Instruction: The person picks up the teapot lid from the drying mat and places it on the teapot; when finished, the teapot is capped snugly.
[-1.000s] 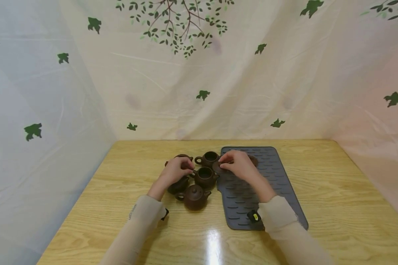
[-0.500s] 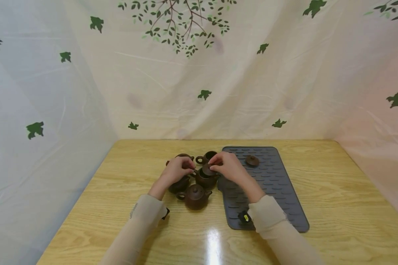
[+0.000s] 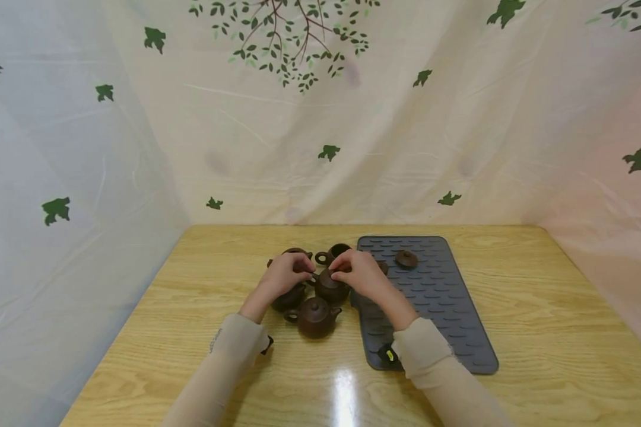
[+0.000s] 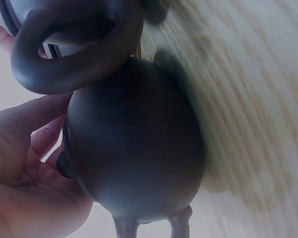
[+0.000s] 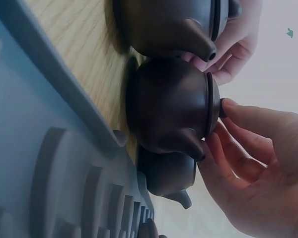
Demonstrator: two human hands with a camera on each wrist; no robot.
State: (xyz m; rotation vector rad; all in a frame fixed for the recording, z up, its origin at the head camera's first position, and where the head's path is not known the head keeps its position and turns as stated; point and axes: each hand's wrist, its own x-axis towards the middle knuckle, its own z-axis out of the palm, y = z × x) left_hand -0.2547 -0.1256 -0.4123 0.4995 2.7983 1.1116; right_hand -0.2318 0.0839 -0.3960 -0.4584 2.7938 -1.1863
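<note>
A dark brown teapot stands amid a cluster of similar teapots, its lid seated on its mouth. My right hand pinches the lid's knob between thumb and fingers, seen in the right wrist view. At the handle on the teapot's left, my left hand pinches with thumb and fingertips; the grip itself is hidden in the left wrist view. Under that hand sits another lidded teapot. A lidded teapot stands nearest me, and a lidless teapot is behind the middle one.
Right of the teapots lies a grey ridged mat. On it rest a brown lid and another lid, partly hidden by my right hand. A further teapot stands at the back left. All are on a wooden table.
My right hand has moved left from above the mat, bringing the lid down onto the middle teapot's open mouth. The left hand has stayed at the handle.
</note>
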